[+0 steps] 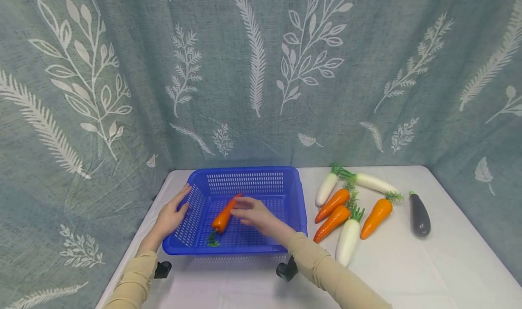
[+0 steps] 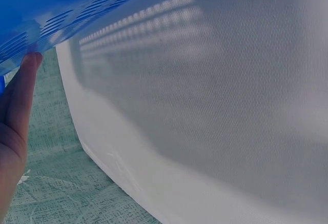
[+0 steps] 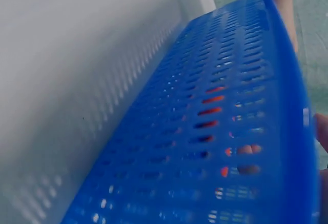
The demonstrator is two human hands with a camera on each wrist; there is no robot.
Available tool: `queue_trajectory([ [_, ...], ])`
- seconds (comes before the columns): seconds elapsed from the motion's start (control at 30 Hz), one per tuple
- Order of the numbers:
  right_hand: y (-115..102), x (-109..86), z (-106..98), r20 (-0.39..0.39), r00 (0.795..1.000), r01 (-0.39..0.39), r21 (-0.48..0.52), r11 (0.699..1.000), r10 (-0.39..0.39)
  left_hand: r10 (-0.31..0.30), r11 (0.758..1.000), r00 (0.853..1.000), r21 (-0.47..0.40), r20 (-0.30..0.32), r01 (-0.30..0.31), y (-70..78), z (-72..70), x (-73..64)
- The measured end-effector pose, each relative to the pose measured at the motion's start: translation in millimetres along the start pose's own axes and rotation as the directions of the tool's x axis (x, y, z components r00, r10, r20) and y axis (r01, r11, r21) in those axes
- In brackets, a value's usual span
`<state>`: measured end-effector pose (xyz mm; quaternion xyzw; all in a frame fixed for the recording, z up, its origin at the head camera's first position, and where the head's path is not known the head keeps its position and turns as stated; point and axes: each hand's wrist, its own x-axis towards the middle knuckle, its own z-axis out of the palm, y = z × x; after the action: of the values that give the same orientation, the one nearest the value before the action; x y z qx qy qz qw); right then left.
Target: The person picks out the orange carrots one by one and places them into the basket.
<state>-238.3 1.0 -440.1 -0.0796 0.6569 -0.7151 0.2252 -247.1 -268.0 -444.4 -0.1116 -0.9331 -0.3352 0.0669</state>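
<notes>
A blue plastic basket (image 1: 299,205) with slotted walls stands on the white table. Inside it lies one orange carrot (image 1: 222,219), its green top toward the near left. My right hand (image 1: 257,216) reaches into the basket, fingers loosely bent, overlapping the carrot's thin end; a gap shows between fingers and thumb. Through the slots in the right wrist view, bits of the orange carrot (image 3: 211,100) show. My left hand (image 1: 169,216) rests at the basket's left side with fairly straight fingers. In the left wrist view, a fingertip (image 2: 35,59) touches the basket's outer wall.
Right of the basket lie white radishes (image 1: 348,243), more carrots (image 1: 377,216) and a dark eggplant (image 1: 420,216) on the table (image 1: 391,272). A patterned green curtain (image 1: 261,73) hangs behind and along the sides.
</notes>
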Motion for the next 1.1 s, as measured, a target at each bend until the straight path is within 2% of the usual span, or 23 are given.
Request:
queue_trajectory([
  [0.23,-4,-11.8,-13,0.036,0.999,0.018,-0.024,1.0,-0.017,-0.004,1.0,1.0,-0.008,0.003,0.004,-1.0,0.0,-0.4],
  [0.63,-13,-31.3,-40,0.05,0.997,0.06,-0.052,0.997,-0.058,0.016,1.0,1.0,-0.006,-0.008,-0.016,-1.9,0.3,0.2],
  [1.1,-21,-50.6,-68,0.068,0.995,0.086,-0.207,0.975,-0.073,0.013,1.0,1.0,-0.013,-0.008,-0.013,-3.5,0.0,-0.5],
])
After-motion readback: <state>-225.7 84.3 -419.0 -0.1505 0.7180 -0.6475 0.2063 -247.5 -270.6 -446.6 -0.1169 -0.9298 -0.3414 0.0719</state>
